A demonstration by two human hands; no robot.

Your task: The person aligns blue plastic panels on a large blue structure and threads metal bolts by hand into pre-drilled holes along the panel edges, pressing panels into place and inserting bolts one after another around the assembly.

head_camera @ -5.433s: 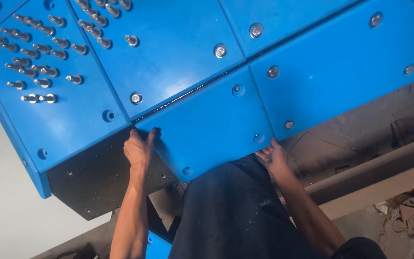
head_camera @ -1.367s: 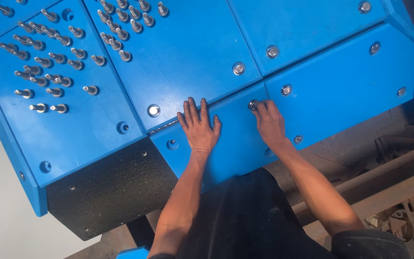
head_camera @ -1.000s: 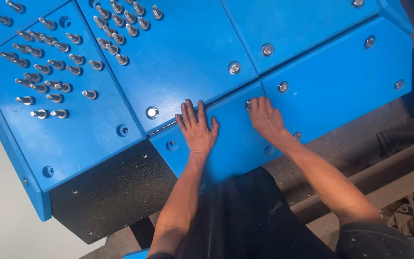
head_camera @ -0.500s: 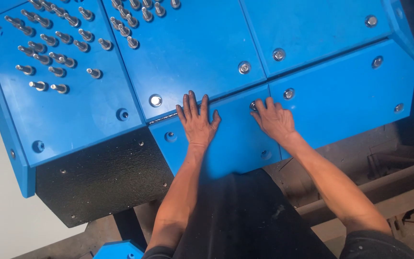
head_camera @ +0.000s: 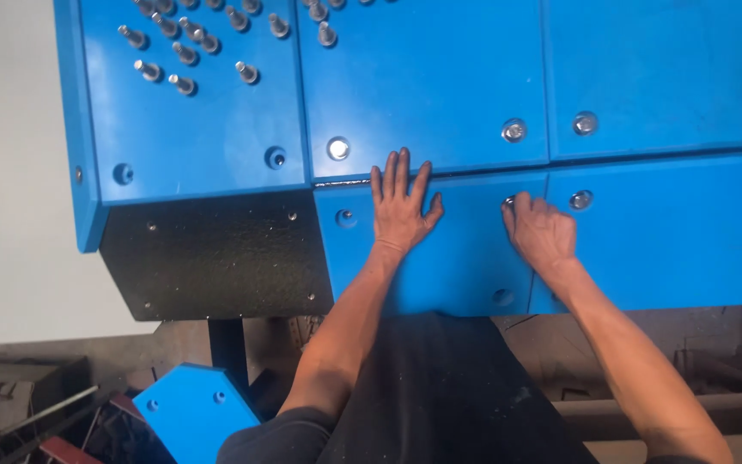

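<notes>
I am pressing my left hand (head_camera: 401,206) flat, fingers spread, on the small blue panel (head_camera: 440,258) at the structure's lower edge (beside the bare black plate (head_camera: 216,253)). My right hand (head_camera: 541,230) is resting at that panel's upper right corner, fingers curled onto a bolt (head_camera: 509,204), gripping nothing.

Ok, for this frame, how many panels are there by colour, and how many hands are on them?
Blue panels on the structure: 5
Loose blue plate on the floor: 1
Black panel: 1
Hands: 2, left hand and right hand
Total: 9
</notes>
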